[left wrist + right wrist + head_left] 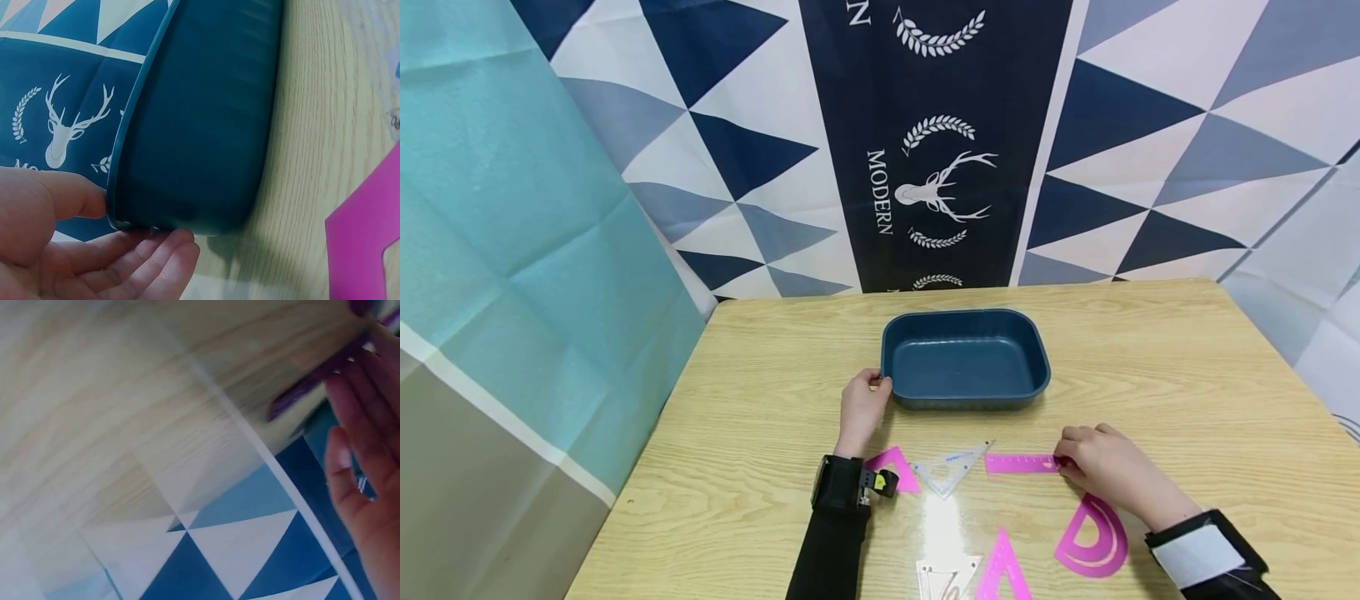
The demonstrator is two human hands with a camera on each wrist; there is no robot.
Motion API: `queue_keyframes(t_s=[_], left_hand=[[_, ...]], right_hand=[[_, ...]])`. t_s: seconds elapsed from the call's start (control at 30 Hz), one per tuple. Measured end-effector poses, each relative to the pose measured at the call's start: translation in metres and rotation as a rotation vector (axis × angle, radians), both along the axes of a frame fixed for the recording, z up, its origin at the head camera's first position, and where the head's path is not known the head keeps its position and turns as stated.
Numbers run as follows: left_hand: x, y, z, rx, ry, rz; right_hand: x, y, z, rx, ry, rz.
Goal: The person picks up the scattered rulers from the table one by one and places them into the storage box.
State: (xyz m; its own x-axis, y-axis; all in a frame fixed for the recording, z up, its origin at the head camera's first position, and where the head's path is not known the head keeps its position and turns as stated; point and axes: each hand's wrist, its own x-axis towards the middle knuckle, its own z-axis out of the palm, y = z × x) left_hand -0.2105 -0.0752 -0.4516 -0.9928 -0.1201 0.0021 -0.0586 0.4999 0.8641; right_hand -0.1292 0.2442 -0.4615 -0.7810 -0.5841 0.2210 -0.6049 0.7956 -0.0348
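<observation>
A dark blue plastic bin (pixel 966 402) stands near the back of the table. My left hand (pixel 861 408) holds its front left corner; in the left wrist view the thumb is at the rim of the bin (pixel 200 119) and the fingers lie along its outer wall. My right hand (pixel 1105 467) grips the right end of a pink ruler (pixel 1018 463). In the right wrist view the ruler (pixel 306 387) runs out from the fingertips of the hand (pixel 369 437), its far end partly blurred.
Between my hands lies a clear set square (pixel 947 468), with a pink set square (pixel 904 472) beside my left wrist. A pink protractor (pixel 1112 542) lies below my right hand. Nearer me are another pink set square (pixel 1002 567) and a clear stencil (pixel 934 575). Patterned cloth hangs behind.
</observation>
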Motion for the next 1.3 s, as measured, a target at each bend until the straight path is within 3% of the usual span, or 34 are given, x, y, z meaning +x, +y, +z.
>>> queue_keyframes(t_s=[0.13,0.2,0.9,1.3], left_hand=[[0.0,0.0,0.002,0.004,-0.005,0.001],[-0.001,0.0,0.002,0.004,-0.008,0.001],[0.002,0.001,0.001,0.017,-0.018,0.005],[0.003,0.0,-0.001,0.032,-0.004,-0.005]], right_hand=[[-0.001,0.0,-0.004,-0.003,0.149,0.086],[-0.001,0.0,-0.006,-0.012,0.182,0.105],[-0.001,0.001,-0.009,0.007,0.258,0.006],[-0.002,-0.007,0.005,-0.083,0.326,0.034]])
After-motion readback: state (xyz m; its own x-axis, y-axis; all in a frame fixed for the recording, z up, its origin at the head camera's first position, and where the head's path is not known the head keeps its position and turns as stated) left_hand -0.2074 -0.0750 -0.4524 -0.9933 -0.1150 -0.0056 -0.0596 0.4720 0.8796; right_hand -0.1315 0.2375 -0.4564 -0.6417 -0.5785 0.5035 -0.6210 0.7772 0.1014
